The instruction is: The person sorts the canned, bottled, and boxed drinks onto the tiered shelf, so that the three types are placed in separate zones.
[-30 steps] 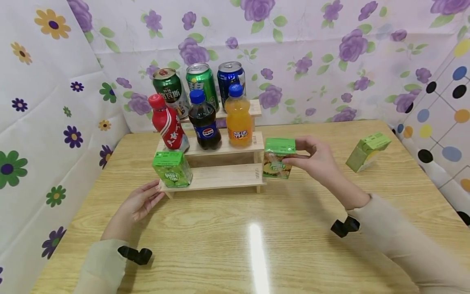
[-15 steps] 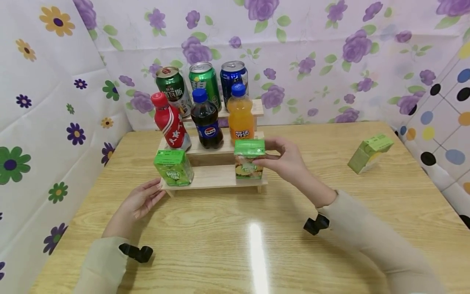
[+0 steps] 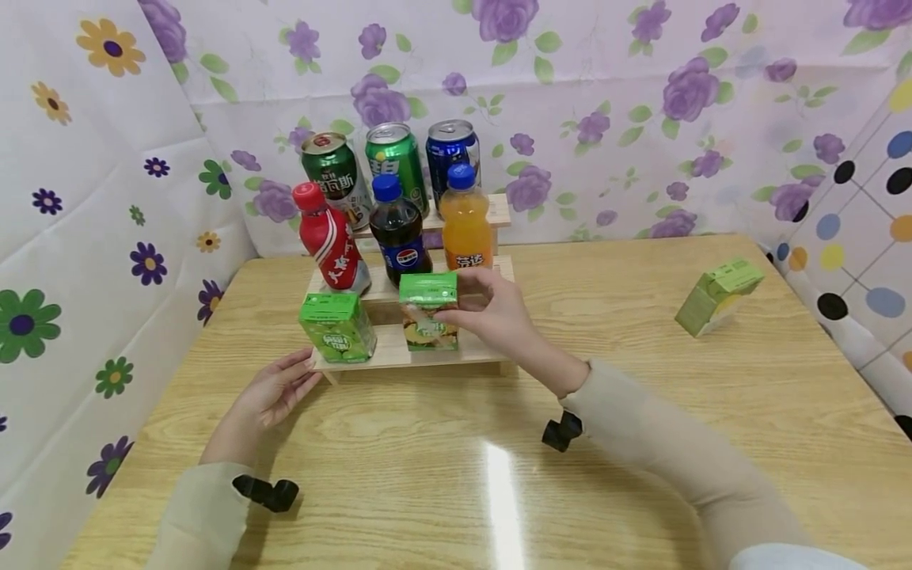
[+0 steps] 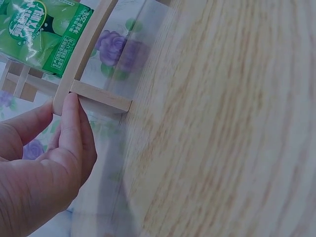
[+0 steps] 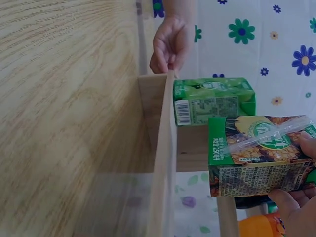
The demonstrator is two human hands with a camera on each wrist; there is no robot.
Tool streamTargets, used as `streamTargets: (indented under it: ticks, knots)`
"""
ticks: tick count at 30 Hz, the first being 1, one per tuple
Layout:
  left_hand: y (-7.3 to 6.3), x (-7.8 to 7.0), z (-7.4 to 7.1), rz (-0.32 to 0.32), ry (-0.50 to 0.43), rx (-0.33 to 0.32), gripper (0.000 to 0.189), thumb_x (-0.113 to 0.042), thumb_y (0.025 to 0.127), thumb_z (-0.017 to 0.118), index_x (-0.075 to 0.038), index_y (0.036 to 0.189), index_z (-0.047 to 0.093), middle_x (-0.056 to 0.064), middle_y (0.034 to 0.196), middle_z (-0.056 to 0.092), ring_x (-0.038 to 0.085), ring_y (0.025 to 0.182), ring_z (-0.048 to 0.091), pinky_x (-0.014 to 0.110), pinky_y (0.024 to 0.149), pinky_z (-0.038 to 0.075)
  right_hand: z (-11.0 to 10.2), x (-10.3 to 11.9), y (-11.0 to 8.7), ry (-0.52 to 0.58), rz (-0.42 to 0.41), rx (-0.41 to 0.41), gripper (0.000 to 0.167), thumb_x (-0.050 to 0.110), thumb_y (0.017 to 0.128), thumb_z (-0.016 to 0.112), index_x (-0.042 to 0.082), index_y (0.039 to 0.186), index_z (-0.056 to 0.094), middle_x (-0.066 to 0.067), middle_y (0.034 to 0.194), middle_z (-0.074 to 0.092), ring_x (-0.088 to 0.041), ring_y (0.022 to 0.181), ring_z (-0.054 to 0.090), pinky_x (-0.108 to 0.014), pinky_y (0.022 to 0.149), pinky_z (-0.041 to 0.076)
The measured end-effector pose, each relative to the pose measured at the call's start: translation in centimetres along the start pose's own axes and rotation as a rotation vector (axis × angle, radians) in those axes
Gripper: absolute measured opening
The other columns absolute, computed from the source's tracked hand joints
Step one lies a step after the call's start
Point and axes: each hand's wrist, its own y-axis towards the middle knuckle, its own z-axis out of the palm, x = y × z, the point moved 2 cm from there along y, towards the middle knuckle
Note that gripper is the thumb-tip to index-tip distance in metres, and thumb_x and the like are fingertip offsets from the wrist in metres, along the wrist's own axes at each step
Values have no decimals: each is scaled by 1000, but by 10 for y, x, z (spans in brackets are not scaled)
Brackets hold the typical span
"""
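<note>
My right hand (image 3: pixel 502 317) grips a juice box (image 3: pixel 430 309) with a green top and a pineapple picture, thumb on one side and fingers on the other. In the right wrist view a straw in clear wrap lies along this juice box (image 5: pixel 261 158), which hangs over the lowest tier of the wooden stepped shelf (image 3: pixel 390 347). A light-green juice box (image 3: pixel 338 328) stands at that tier's left end. My left hand (image 3: pixel 278 392) pinches the tier's front left corner between thumb and fingers, seen closely in the left wrist view beside the shelf leg (image 4: pixel 101 96).
The middle tier bears a red bottle (image 3: pixel 331 241), a cola bottle (image 3: pixel 400 237) and an orange soda bottle (image 3: pixel 466 222). Behind them on the top tier are a dark green can (image 3: pixel 335 178), a green can (image 3: pixel 399 162) and a blue can (image 3: pixel 452 154). Another juice box (image 3: pixel 718 294) sits far right.
My right hand has carried the pineapple juice box leftward, from beside the shelf's right end to over the middle of the lowest tier. My left hand has stayed at the shelf corner.
</note>
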Motion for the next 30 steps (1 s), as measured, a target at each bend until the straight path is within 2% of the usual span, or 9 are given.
streamTargets:
  ticks: [6,12,20,22,26,30]
  knots:
    - [-1,1,-1,-2,7,3,16,0,98,47,-11,107,53,2,99,64,10,92,64,18,90,54,15,-9,7,-23,18,-7,52,6,75,80,2,122,58,-14,115,62,-26,102,65,-29,88,58]
    - [1,1,-1,-3,26,-1,17,-1,98,47,-11,113,48,1,100,64,9,94,64,17,90,53,25,-17,11,-10,62,-15,56,7,74,81,2,124,56,-14,119,62,-26,105,64,-27,88,57]
    - [2,2,-1,0,29,16,28,-1,99,46,-7,125,37,1,100,63,9,93,63,17,91,53,33,-29,13,-30,49,0,53,9,77,80,2,124,57,-13,117,61,-24,108,61,-29,92,56]
    - [2,2,-1,0,19,16,26,-1,99,46,-7,122,39,1,100,63,9,93,63,17,90,54,35,-29,14,-37,38,4,52,10,78,79,2,124,57,-13,117,61,-24,108,61,-29,92,56]
    - [1,2,-3,8,-7,13,16,0,98,47,-10,108,54,2,100,63,10,93,64,18,89,54,40,-27,16,-53,2,16,52,11,79,78,1,126,56,-15,118,61,-25,110,61,-29,92,56]
    - [2,2,-4,12,-28,21,20,0,98,48,-13,99,63,2,99,64,11,92,64,18,89,55,43,-26,18,-54,-16,14,51,11,79,78,1,125,56,-15,118,61,-25,110,61,-28,91,56]
